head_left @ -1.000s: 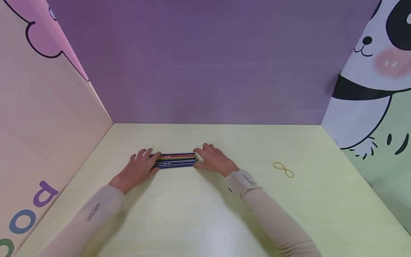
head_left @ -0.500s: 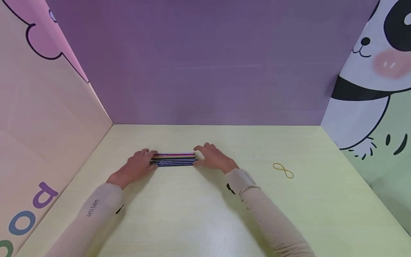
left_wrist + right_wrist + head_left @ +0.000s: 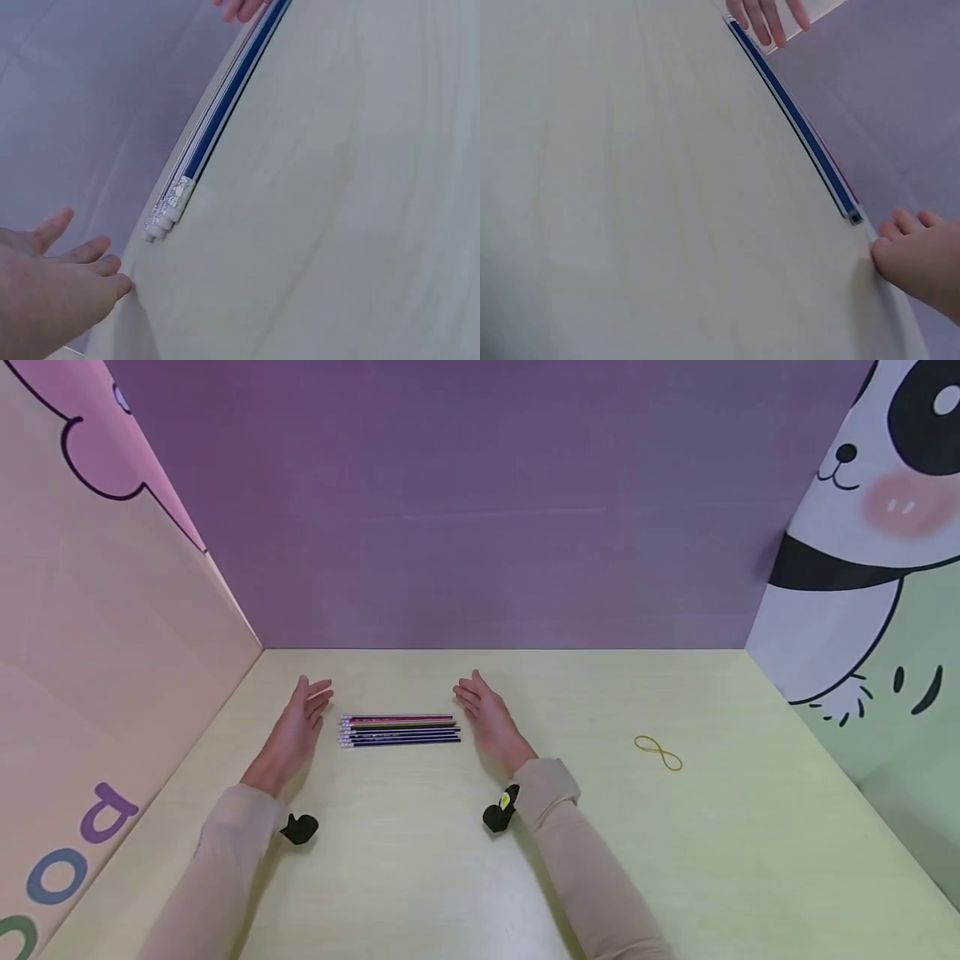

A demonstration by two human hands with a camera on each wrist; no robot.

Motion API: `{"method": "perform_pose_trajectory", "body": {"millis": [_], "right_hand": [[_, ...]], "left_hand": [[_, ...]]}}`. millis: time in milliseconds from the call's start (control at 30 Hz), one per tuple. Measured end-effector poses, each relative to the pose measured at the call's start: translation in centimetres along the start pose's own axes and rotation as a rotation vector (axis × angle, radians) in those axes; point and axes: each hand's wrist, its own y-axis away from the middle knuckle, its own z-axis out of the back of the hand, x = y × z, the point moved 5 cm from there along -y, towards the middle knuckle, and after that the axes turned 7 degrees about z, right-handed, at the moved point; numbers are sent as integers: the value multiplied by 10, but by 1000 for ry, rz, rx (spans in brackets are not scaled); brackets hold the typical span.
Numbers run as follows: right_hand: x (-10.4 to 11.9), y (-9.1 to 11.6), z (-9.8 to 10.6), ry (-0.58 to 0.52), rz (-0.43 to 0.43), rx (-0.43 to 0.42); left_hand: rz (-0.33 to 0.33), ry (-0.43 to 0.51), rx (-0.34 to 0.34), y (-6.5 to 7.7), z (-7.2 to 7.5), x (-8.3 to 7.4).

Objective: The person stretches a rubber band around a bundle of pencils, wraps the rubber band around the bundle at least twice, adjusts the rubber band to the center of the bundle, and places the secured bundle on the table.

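Several striped pencils (image 3: 400, 731) lie side by side on the table in the head view, mostly dark blue with a red one at the back. Their white eraser ends (image 3: 166, 217) point left. Off those ends, my left hand (image 3: 291, 731) is held apart from the pencils, palm turned inward and fingers extended. Beyond the opposite ends, my right hand (image 3: 491, 722) faces it the same way, fingers loosely straight and holding nothing. A yellow rubber band (image 3: 660, 753), twisted into a figure eight, lies off to the right.
The pale wooden table (image 3: 420, 860) meets a purple wall (image 3: 495, 527) at the back. A pink-and-cream panel (image 3: 112, 635) rises on the left, and a panel with a panda picture (image 3: 847, 618) on the right. Dark wrist cameras (image 3: 300, 829) show beneath both sleeves.
Both hands have let go of the pencil ends and drawn apart from them, palms turning inward. The pencils now show along their full length, eraser ends included. The rubber band has stayed put.
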Motion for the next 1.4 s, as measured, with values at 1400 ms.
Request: {"method": "perform_pose_trajectory", "body": {"millis": [1400], "right_hand": [[-14, 1, -10, -175, 69, -6]], "left_hand": [[-86, 442, 102, -5, -28, 21]]}}
